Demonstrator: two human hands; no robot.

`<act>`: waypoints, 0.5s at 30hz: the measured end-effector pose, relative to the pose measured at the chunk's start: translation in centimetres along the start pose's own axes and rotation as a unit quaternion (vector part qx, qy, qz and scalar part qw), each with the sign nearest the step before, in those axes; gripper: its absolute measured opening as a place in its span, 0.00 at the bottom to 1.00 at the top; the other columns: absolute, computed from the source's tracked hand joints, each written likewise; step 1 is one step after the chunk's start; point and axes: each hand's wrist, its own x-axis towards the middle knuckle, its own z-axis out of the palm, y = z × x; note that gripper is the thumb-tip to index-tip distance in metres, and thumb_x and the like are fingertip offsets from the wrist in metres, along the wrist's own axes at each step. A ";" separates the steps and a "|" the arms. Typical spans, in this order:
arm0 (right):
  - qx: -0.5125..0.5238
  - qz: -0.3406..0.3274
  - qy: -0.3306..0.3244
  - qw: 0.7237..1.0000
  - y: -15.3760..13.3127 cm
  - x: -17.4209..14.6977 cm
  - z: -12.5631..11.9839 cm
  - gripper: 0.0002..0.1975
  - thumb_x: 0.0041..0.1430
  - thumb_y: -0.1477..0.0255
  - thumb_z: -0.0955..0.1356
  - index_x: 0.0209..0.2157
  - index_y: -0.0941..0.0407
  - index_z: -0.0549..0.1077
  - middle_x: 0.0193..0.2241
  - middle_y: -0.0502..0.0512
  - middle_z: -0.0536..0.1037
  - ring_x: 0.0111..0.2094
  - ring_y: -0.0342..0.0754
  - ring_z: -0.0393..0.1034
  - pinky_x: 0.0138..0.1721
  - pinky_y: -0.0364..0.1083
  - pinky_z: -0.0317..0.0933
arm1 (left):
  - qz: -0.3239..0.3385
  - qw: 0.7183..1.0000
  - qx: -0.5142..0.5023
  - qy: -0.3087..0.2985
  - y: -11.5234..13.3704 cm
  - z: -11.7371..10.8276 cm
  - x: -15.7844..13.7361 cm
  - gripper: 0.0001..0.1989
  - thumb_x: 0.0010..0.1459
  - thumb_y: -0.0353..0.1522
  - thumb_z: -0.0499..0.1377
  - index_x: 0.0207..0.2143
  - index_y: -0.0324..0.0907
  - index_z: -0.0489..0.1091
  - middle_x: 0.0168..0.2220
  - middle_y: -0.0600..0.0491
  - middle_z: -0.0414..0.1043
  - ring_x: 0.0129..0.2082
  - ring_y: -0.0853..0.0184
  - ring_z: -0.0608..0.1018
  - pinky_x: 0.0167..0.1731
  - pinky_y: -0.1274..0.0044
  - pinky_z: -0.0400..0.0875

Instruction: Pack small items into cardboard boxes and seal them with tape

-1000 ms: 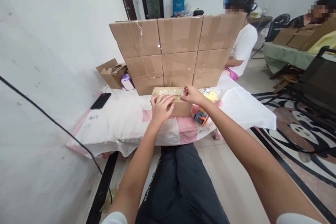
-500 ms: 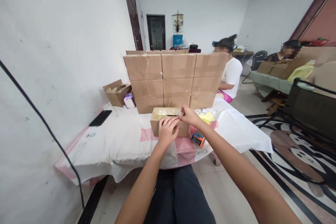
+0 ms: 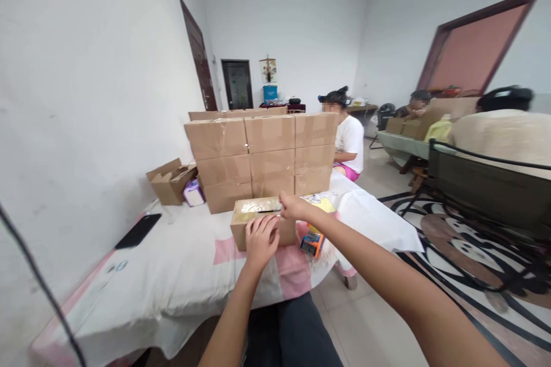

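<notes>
A small brown cardboard box (image 3: 262, 238) stands on the cloth-covered table in front of me. Shiny clear tape (image 3: 258, 205) runs along its top, beside a dark narrow gap. My left hand (image 3: 262, 236) lies over the box's front top edge, fingers stretched out and resting on it. At the right end of the gap, my right hand (image 3: 293, 207) is closed in a pinch on the tape, its fingertips partly hidden. An orange and blue packet (image 3: 312, 243) lies just right of the box.
Behind the box rises a wall of stacked, taped cartons (image 3: 269, 152). An opened carton (image 3: 171, 180), a purple-and-white pack (image 3: 193, 193) and a black phone-like slab (image 3: 138, 231) are on the left. A person in white (image 3: 349, 140) sits beyond the stack; other people are at a table on the right.
My view has tilted up and turned right, so the scene sits lower and further left. Both hands stay at the box; the right hand's pinch looks slightly turned.
</notes>
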 end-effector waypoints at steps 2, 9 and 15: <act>-0.029 -0.001 0.007 1.000 -0.5 -0.2 -0.5 0.22 0.52 0.76 0.72 0.49 0.61 0.67 0.41 0.64 0.77 0.42 0.55 0.73 0.39 0.46 0.62 | 0.002 1.000 0.005 0.005 0.0 0.0 0.0 0.16 0.64 0.31 0.56 0.54 0.49 0.72 0.55 0.51 0.77 0.55 0.57 0.76 0.59 0.60 0.57; -0.061 0.000 0.025 0.998 0.0 -0.8 -0.8 0.22 0.52 0.67 0.75 0.46 0.61 0.71 0.51 0.69 0.70 0.52 0.61 0.68 0.52 0.55 0.64 | 0.026 0.998 0.051 0.026 -0.3 0.5 -1.0 0.17 0.65 0.33 0.55 0.56 0.48 0.71 0.56 0.50 0.76 0.55 0.55 0.75 0.59 0.60 0.55; -0.054 -0.002 0.045 0.998 1.4 0.0 0.2 0.14 0.62 0.63 0.68 0.42 0.59 0.73 0.46 0.62 0.70 0.49 0.55 0.67 0.49 0.53 0.65 | 0.053 0.995 0.063 0.065 -0.7 1.2 -1.9 0.21 0.62 0.34 0.57 0.59 0.49 0.68 0.57 0.51 0.76 0.54 0.53 0.76 0.59 0.59 0.54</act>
